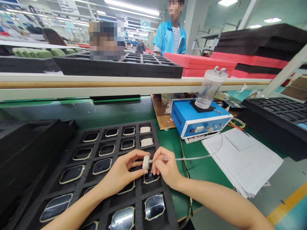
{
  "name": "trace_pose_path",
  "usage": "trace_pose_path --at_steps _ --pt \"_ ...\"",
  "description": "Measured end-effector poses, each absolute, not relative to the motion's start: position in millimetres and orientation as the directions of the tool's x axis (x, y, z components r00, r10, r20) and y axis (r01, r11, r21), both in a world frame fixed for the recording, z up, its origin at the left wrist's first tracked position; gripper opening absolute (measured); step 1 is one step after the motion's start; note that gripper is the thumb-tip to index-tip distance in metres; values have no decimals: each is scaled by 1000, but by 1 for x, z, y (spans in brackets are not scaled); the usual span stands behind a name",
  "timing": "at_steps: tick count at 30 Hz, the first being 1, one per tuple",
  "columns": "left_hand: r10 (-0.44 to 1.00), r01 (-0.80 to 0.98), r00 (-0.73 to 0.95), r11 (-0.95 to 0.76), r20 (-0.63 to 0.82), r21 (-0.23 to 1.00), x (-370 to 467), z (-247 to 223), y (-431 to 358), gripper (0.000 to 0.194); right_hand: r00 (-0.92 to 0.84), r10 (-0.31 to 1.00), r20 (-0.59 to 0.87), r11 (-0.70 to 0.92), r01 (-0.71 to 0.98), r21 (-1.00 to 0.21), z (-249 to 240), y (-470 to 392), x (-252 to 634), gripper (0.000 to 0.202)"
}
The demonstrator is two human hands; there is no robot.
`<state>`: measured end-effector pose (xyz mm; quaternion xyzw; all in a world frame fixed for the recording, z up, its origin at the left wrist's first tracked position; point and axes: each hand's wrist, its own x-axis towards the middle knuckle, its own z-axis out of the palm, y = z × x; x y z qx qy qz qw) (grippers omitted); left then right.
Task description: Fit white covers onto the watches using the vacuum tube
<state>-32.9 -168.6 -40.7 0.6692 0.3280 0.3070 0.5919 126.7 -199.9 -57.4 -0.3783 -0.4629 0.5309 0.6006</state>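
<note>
Left hand (134, 163) pinches a pale device (146, 162) over the black tray (172, 210), while the right hand (165, 166) grips a clear tube (192, 158) just beside it.

Your right hand (165, 166) hides part of the clear tube (196, 157), your left forearm (88, 201) partly covers watch cases (127, 187), the view's bottom edge crops the black tray (139, 195), and the papers (259, 166) carry illegible writing.

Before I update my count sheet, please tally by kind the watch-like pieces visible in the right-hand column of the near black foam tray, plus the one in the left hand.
Pale-topped pieces: 2
Dark-faced pieces: 2
Pale piece in the left hand: 1
Total: 5, leaving out anything hidden from view.
</note>
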Motion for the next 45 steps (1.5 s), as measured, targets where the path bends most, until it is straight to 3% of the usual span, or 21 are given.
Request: trace_pose_path --at_steps 26,31,33,36,38,41,45 --pt "811 8 584 -46 33 999 -32 -40 -169 34 7 986 165 161 -262 -952 -57 -203 127 8" --pt "855 -117 511 175 -91 978 -35 -36 -165 36 -87 917 390 361 -238 -902 -58 -212 132 18" --pt "831 -215 538 300 -144 929 -36 -35 -165 31 -117 843 524 511 -126 -850 -60 -212 133 28" --pt "808 -324 567 399 -161 858 -35 -34 -166 26 -14 749 662 659 114 -743 -63 -209 133 24" --pt "827 -361 541 390 -150 847 -34 -34 -167 25 74 767 637 613 205 -763 -62 -205 133 15" --pt "855 -345 500 344 -140 873 -34 -35 -167 23 90 874 477 448 230 -864 -57 -201 131 4" --pt "870 -276 479 277 -119 920 -32 -35 -168 20 8 953 304 296 193 -935 -54 -198 130 11"
